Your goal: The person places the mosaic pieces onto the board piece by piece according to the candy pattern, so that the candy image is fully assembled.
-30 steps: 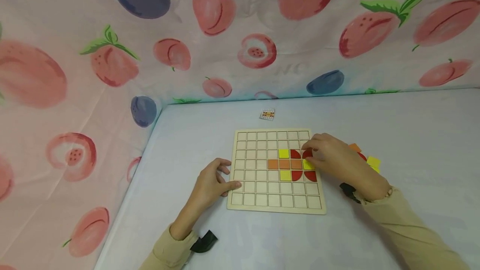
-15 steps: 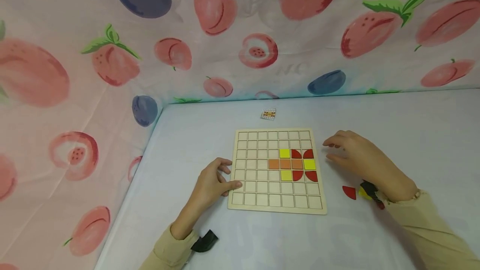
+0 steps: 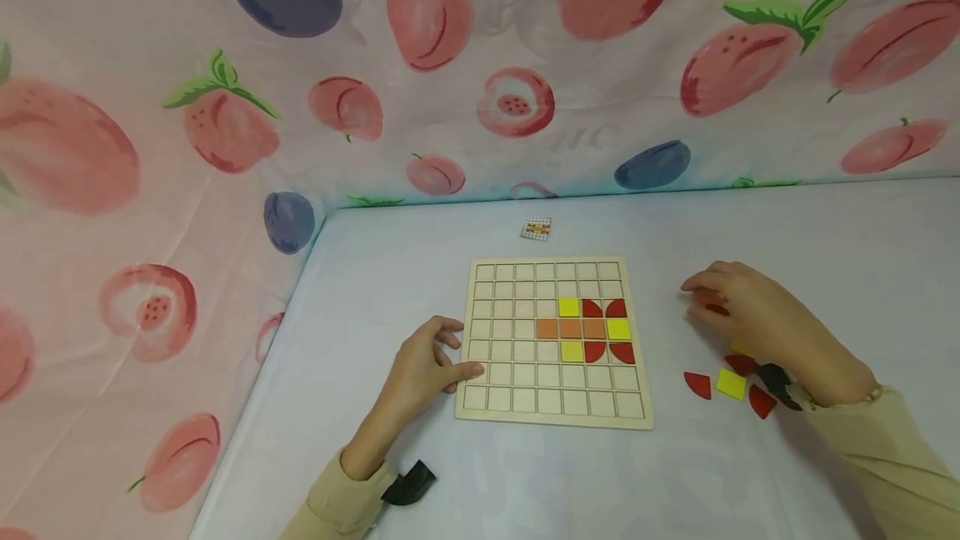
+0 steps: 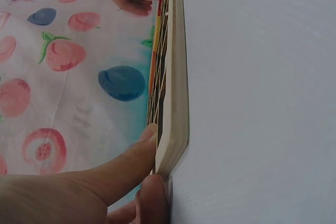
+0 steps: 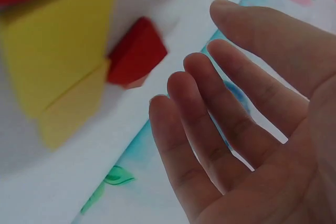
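Observation:
My left hand point(image 3: 423, 367) grips the left edge of a wooden grid board point(image 3: 525, 398), thumb on top and another finger at the rim in the left wrist view. On the board's right part lie orange squares point(image 3: 570, 329), yellow squares point(image 3: 572, 351) and red quarter-circle tiles point(image 3: 617, 308). Off to the board's right, my right hand point(image 3: 765, 319) hovers over loose tiles, holding nothing; in the right wrist view its fingers are spread and relaxed. Beneath it, an orange tile point(image 3: 707, 297) is partly covered. Nearer me lie a loose yellow square point(image 3: 731, 384) and red quarter-circle point(image 3: 697, 385).
A small card with a printed grid pattern point(image 3: 536, 228) lies behind the board. The white tabletop point(image 3: 420, 257) meets a fruit-printed cloth point(image 3: 517, 157) at the back and left. A dark band piece point(image 3: 408, 483) sticks out at my left wrist.
My right hand has left the board's right edge and moved right, over the loose tiles. The upper right red tile, hidden under the fingers earlier, now shows. My left hand has stayed put.

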A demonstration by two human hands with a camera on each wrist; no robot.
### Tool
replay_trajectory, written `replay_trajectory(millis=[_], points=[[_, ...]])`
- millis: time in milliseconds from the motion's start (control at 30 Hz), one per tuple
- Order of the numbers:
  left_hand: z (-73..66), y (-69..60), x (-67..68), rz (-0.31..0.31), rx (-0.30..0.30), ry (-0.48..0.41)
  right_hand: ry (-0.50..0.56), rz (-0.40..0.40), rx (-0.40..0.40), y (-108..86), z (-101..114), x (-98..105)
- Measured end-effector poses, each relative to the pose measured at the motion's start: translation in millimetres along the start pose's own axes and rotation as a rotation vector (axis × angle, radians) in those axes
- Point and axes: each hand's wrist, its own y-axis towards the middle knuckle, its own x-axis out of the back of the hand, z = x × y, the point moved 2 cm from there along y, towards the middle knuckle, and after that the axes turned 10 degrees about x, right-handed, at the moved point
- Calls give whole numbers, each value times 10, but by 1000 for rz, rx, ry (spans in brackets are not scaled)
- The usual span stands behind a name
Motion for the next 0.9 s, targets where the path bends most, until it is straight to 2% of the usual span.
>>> replay_trajectory(millis=[400,900], points=[[10,3,-1,2,-16,-3,-2,-15,-22,5,-146,-13],[12,11,0,0,-14,1,88,-3,-88,48,-216,-17]])
